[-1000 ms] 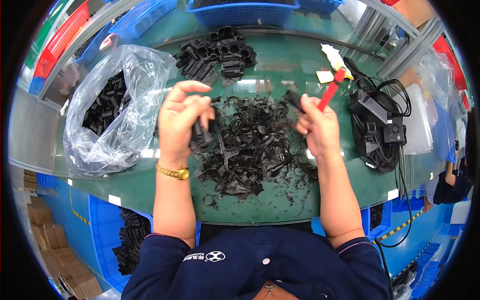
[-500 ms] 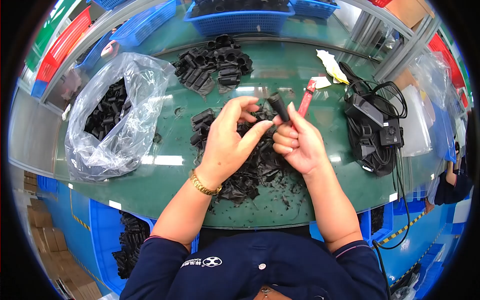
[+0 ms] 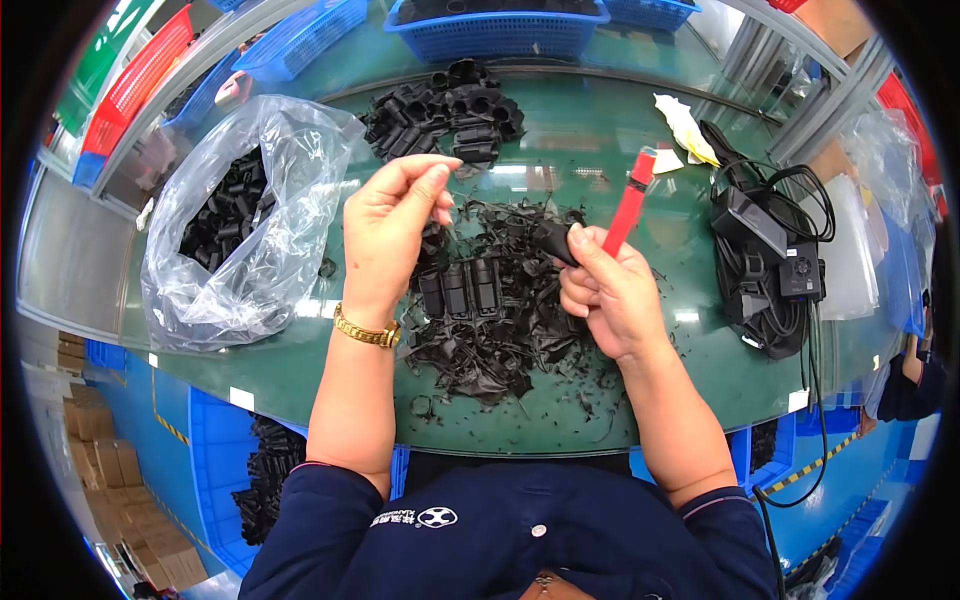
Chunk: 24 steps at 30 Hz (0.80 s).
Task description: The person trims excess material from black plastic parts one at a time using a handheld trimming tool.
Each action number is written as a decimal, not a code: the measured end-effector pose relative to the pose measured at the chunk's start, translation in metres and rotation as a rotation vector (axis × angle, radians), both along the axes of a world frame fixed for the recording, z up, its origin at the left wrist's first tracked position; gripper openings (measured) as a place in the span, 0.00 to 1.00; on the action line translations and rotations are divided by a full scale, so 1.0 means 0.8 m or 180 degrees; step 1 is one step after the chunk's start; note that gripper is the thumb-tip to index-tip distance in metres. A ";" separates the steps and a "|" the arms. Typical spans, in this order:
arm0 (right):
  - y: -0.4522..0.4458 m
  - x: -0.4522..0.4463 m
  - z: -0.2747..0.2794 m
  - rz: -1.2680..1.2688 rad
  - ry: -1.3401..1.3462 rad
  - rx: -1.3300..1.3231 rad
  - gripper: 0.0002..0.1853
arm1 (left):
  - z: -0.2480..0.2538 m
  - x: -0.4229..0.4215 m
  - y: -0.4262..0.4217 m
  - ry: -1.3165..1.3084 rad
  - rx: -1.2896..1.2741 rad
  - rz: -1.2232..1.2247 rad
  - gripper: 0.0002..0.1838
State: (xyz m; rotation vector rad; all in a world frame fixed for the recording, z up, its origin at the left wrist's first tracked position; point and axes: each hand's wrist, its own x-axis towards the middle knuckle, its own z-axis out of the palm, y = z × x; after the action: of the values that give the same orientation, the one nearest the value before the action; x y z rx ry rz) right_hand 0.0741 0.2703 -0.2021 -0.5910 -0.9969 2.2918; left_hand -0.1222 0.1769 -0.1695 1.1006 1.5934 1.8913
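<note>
My right hand (image 3: 618, 295) grips a black tubular part (image 3: 555, 243) at the fingertips, and a slim red-handled tool (image 3: 627, 210) sticks up from the same hand. The tool's working end is hidden. My left hand (image 3: 385, 225), with a gold watch (image 3: 365, 330) at the wrist, is apart from the part; its thumb and forefinger are pinched together, and what they hold is too small to make out. Below both hands lies a heap of thin black scraps (image 3: 480, 370), with several black moulded pieces (image 3: 460, 290) in a row on it.
A clear plastic bag (image 3: 290, 230) full of black parts stands at the left. More black tubes (image 3: 440, 110) lie behind the scraps. Cables and a black device (image 3: 765, 245) are at the right, near a yellow-white cloth (image 3: 685, 128). Blue baskets (image 3: 500, 38) line the back.
My left hand has moved left, away from the black part, and its fingers have closed into a pinch. My right hand has shifted slightly right and down, still holding the part and red tool.
</note>
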 end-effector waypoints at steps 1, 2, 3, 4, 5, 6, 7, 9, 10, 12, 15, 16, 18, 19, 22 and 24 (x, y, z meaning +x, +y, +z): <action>-0.001 0.000 0.002 0.0155 -0.0006 -0.0187 0.13 | -0.004 -0.001 0.001 0.0153 -0.0085 -0.0082 0.07; 0.000 0.000 0.003 0.0317 -0.0016 -0.0373 0.14 | -0.005 0.004 0.003 0.0338 -0.0176 -0.0035 0.07; 0.004 0.002 0.001 0.0411 0.0034 -0.0507 0.15 | -0.009 0.003 0.004 0.0618 -0.0263 0.0176 0.06; 0.008 0.006 0.003 0.0414 0.0029 -0.0499 0.15 | -0.016 0.000 0.007 0.0898 -0.0351 0.0390 0.06; 0.011 0.010 0.004 0.0707 0.0135 -0.0553 0.15 | -0.022 -0.005 0.011 0.0895 -0.0346 0.0396 0.06; 0.014 0.013 0.005 0.1002 0.0242 -0.0611 0.15 | -0.029 -0.012 0.013 0.1607 -0.0379 0.0716 0.05; 0.016 0.016 0.003 0.1218 0.0348 -0.0640 0.15 | -0.032 -0.018 0.015 0.2320 -0.0411 0.1035 0.05; 0.016 0.019 0.004 0.1183 0.0405 -0.0711 0.15 | -0.029 -0.031 0.014 0.2463 -0.0533 0.1053 0.04; 0.018 0.019 0.006 0.1135 0.0474 -0.0773 0.15 | -0.026 -0.038 0.013 0.2616 -0.0641 0.1061 0.04; 0.018 0.015 0.009 0.0968 0.0465 -0.0808 0.15 | -0.016 -0.031 0.010 0.2887 -0.0867 0.0944 0.06; 0.016 0.009 0.006 0.0181 0.0231 -0.0679 0.17 | -0.003 0.015 0.007 0.3804 -0.0398 0.1164 0.14; 0.015 0.009 0.006 0.0158 0.0238 -0.0674 0.17 | -0.004 0.028 0.007 0.3198 -0.0225 0.0762 0.18; 0.009 0.005 0.008 0.0142 0.0251 -0.0582 0.12 | -0.013 0.055 0.012 0.1617 -0.0040 -0.0039 0.21; 0.006 0.004 0.003 0.0138 0.0296 -0.0558 0.11 | -0.023 0.063 0.017 0.1042 0.0019 -0.0296 0.20; -0.003 0.000 -0.001 0.0454 0.0116 -0.0524 0.11 | -0.039 0.077 0.020 -0.0534 0.0088 -0.0984 0.12; -0.003 0.001 -0.010 0.0676 0.0097 -0.0445 0.15 | -0.039 0.076 0.016 -0.0977 0.0074 -0.1067 0.10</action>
State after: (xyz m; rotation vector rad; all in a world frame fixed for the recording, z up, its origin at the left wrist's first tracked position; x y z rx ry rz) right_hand 0.0750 0.2679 -0.2103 -0.5263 -0.9287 2.5663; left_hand -0.0617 0.1896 -0.2007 0.9609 1.1435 1.7554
